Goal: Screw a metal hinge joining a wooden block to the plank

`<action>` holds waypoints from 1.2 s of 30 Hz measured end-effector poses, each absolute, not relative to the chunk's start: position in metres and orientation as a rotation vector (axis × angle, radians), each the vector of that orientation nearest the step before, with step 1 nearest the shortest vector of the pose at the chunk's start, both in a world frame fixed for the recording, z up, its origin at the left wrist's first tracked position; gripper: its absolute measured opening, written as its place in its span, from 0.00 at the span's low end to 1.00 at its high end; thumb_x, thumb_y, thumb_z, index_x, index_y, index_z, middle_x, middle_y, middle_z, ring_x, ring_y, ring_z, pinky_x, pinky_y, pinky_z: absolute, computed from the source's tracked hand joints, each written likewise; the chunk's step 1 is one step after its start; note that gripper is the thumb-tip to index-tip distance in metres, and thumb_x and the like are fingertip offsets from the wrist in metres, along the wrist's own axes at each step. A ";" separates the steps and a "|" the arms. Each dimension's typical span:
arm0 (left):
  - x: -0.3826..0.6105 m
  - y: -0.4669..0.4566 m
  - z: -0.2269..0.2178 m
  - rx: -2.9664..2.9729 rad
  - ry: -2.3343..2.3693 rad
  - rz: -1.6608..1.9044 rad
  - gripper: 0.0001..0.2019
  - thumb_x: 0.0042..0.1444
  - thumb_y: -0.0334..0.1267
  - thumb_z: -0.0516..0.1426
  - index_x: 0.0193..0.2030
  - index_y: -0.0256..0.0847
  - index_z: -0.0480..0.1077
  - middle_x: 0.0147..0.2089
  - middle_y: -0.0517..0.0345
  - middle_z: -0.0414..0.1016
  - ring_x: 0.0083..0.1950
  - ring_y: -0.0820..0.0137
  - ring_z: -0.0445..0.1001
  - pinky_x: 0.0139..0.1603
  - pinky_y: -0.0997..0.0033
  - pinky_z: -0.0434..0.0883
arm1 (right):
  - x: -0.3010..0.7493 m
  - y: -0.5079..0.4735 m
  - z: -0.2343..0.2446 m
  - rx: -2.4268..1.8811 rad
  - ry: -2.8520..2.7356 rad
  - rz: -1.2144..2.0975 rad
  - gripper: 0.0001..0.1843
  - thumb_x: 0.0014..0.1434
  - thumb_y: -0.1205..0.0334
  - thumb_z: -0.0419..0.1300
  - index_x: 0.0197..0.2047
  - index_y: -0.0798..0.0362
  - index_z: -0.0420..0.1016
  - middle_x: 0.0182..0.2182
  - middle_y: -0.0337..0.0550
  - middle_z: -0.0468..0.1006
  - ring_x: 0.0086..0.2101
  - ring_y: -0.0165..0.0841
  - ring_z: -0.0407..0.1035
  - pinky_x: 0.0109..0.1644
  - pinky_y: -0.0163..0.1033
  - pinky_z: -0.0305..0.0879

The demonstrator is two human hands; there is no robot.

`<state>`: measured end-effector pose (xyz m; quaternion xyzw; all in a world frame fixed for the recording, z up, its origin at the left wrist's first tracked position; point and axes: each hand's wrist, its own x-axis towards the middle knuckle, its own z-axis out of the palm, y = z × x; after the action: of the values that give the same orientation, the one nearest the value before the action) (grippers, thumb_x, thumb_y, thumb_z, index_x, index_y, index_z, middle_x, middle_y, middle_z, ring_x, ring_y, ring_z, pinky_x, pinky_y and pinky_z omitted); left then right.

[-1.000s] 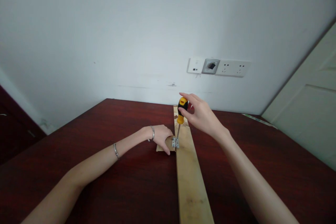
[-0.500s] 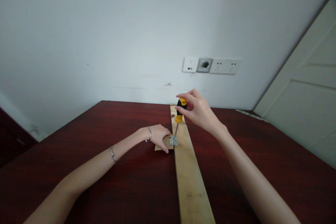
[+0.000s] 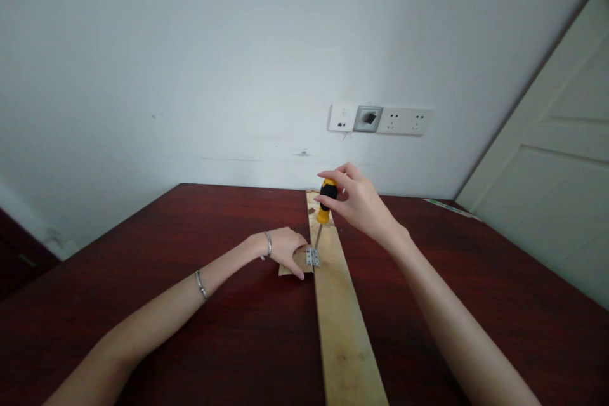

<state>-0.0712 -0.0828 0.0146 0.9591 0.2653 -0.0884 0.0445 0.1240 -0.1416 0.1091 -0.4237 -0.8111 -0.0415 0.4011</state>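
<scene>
My right hand (image 3: 358, 200) grips the yellow-and-black handle of a screwdriver (image 3: 327, 200) between thumb and fingers. The shaft slants down and its tip meets a small metal hinge (image 3: 313, 257). One leaf of the hinge lies on a long pale wooden plank (image 3: 343, 323), the other on a small flat brown piece of board (image 3: 288, 270) against the plank's left edge. Thumb and fingers of my left hand (image 3: 284, 246) press on and hold this small piece, covering much of it.
The plank lies lengthwise on a dark red wooden table (image 3: 228, 342) that meets a white wall (image 3: 190, 63). Wall sockets (image 3: 404, 121) sit above the table's far edge. A thin printed strip (image 3: 451, 208) lies at the far right, near a pale panelled door (image 3: 561, 158).
The whole view has shifted slightly. The screwdriver handle looks slightly turned in my right hand, its tip still at the hinge. My left hand stays on the small piece of board.
</scene>
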 end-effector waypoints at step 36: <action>-0.070 -0.085 0.018 2.903 0.837 -0.294 0.31 0.41 0.64 0.62 0.41 0.39 0.71 0.43 0.52 0.77 0.38 0.61 0.76 0.37 0.69 0.67 | 0.122 -0.149 0.115 -1.087 -2.110 -0.014 0.20 0.58 0.57 0.59 0.54 0.47 0.70 0.40 0.43 0.71 0.32 0.31 0.68 0.41 0.41 0.69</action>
<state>-0.0700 -0.0854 0.0181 0.9550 0.2755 -0.0966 0.0532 0.1217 -0.1493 0.1151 -0.4246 -0.8242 -0.0054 0.3747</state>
